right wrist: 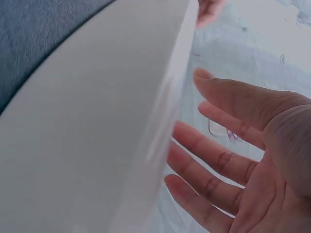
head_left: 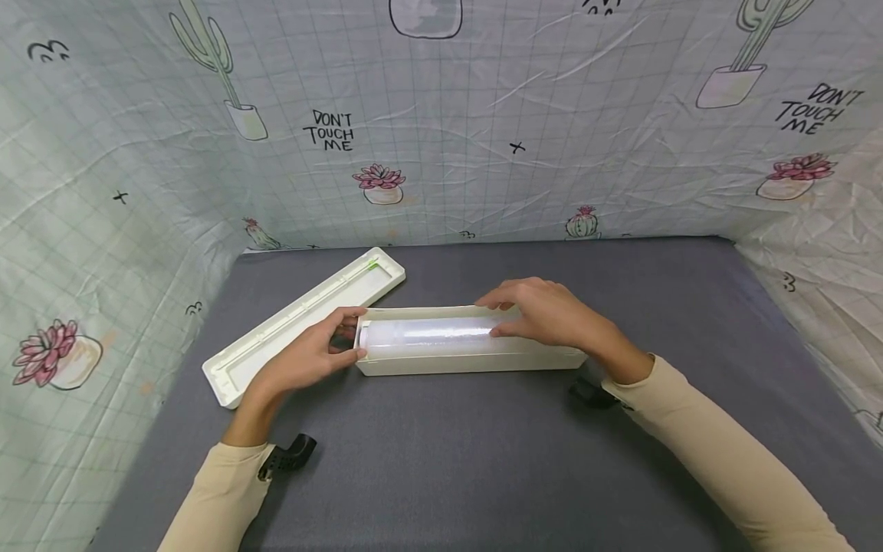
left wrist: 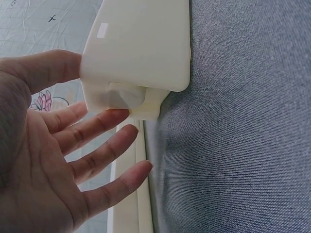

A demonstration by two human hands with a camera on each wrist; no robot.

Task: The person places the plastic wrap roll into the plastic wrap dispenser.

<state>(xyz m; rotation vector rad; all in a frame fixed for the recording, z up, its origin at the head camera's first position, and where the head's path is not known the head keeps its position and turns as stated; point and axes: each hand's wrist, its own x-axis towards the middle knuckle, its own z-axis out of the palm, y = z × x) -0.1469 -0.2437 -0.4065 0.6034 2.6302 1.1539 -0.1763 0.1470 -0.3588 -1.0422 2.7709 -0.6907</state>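
A long cream box [head_left: 469, 363] lies lengthwise on the table, its top uncovered. Inside it sits a roll of clear, shiny plastic film [head_left: 428, 333]. At the box's left end my left hand [head_left: 303, 360] holds on, thumb at the near corner and index finger at the far one. The left wrist view shows the thumb on the box's rim and the other fingers [left wrist: 112, 150] spread by a rounded notch. Over the right part of the roll hovers my right hand [head_left: 548, 310], fingers loosely bent. In the right wrist view its thumb and fingers are apart beside the box wall [right wrist: 97, 97].
Behind my left hand, a long cream lid [head_left: 303, 326] lies at a slant with its inner side up and a small green piece near its far end. Grey cloth [head_left: 469, 460] covers the table. Printed fabric [head_left: 455, 192] hangs around the back and sides.
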